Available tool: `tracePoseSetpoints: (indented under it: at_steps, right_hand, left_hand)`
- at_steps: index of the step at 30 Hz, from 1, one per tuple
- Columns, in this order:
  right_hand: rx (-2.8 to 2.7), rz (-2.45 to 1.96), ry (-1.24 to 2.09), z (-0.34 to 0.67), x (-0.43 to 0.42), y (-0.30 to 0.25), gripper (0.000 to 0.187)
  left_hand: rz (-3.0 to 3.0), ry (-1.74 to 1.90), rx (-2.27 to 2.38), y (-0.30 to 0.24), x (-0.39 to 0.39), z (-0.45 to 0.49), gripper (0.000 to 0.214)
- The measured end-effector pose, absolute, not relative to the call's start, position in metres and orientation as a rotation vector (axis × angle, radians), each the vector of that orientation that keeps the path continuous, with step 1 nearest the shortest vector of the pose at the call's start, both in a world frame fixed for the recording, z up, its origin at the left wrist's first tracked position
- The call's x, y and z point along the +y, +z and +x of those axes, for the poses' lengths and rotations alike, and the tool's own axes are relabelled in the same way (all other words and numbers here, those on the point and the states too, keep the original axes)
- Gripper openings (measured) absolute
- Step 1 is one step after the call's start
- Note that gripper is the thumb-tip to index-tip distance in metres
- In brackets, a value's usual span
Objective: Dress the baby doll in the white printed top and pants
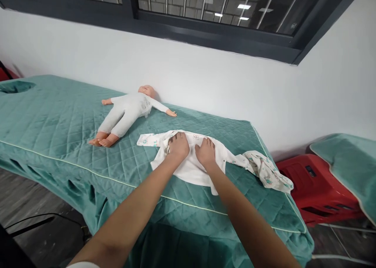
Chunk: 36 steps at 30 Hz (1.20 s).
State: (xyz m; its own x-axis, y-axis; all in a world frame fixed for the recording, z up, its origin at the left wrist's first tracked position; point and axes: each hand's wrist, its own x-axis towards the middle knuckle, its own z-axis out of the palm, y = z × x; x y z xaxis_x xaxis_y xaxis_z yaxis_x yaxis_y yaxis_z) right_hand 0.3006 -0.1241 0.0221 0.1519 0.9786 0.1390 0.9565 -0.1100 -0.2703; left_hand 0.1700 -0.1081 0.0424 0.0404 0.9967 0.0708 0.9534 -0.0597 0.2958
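Note:
A white baby garment (190, 168) with a small green print lies spread on the green quilted bed (53, 123). Both my hands rest on it side by side. My left hand (178, 146) presses the cloth near the collar with fingers stretched flat. My right hand (205, 152) lies flat beside it, fingers spread. One sleeve (267, 172) trails crumpled to the right. A baby doll (126, 113) in a white suit lies on its back farther left, arms out, head toward the wall.
The bed stands against a white wall under a dark-framed window (205, 13). A red plastic stool (317, 186) lies beside the bed at the right, next to another green-covered bed (349, 162). A black cable (38, 221) runs on the dark floor at the left.

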Motion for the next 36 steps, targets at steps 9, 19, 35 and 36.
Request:
tracePoseSetpoints:
  at_steps: [9,19,35,36]
  right_hand:
    - [-1.877,-1.973,-0.108,0.309,-0.118,0.021,0.057]
    - [-1.986,-1.923,-0.144,0.342,-0.084,0.02,0.046]
    - [-1.948,-2.072,0.406,0.344,-0.066,0.009,0.069]
    - [-1.95,-2.076,0.413,0.343,-0.066,0.009,0.07]
  left_hand:
    - [2.123,0.701,1.909,0.03,-0.081,0.181,0.06]
    - [2.198,0.55,1.924,0.018,-0.036,0.191,0.064]
    - [2.19,0.382,1.995,0.01,-0.026,0.197,0.063]
    - [2.188,0.384,1.997,0.01,-0.026,0.197,0.063]
